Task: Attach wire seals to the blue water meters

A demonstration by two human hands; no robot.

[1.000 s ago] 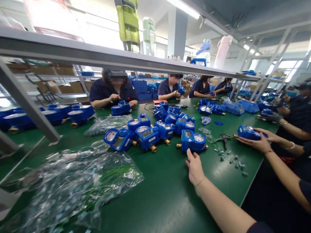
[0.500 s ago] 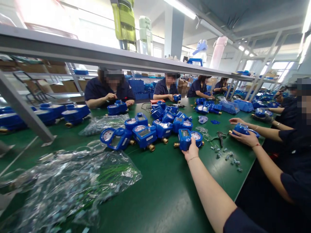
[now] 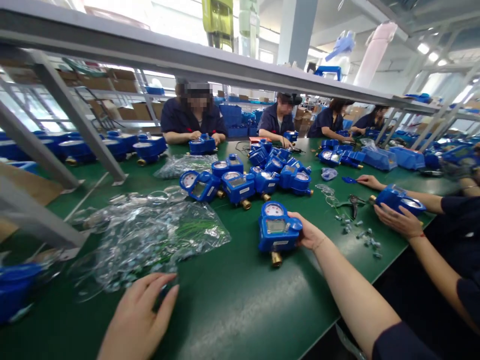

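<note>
My right hand [image 3: 308, 231] grips a blue water meter [image 3: 279, 231] by its side, its round dial, display window and brass fitting showing. In the lower left, my left hand [image 3: 140, 317] has its thumb and fingers curved and slightly apart, by the near edge of a clear plastic bag [image 3: 198, 227]. Small grey-blue pieces and green wires lie in that bag. A bluish spot shows between the left fingers, but I cannot make out what it is. Beyond the held meter is a cluster of several similar blue water meters [image 3: 238, 187].
A co-worker's hands [image 3: 397, 220] hold another meter at the right. Pliers [image 3: 353, 204] and small loose pieces [image 3: 369, 239] lie near them. Shelf posts [image 3: 82, 120] stand at the left, under an overhead shelf [image 3: 225, 70]. More people sit across the green table [image 3: 232, 310].
My right hand has brought the water meter nearer and turned it so its brass fitting points toward me. My left hand has come into view beside the bag. The camera view has shifted.
</note>
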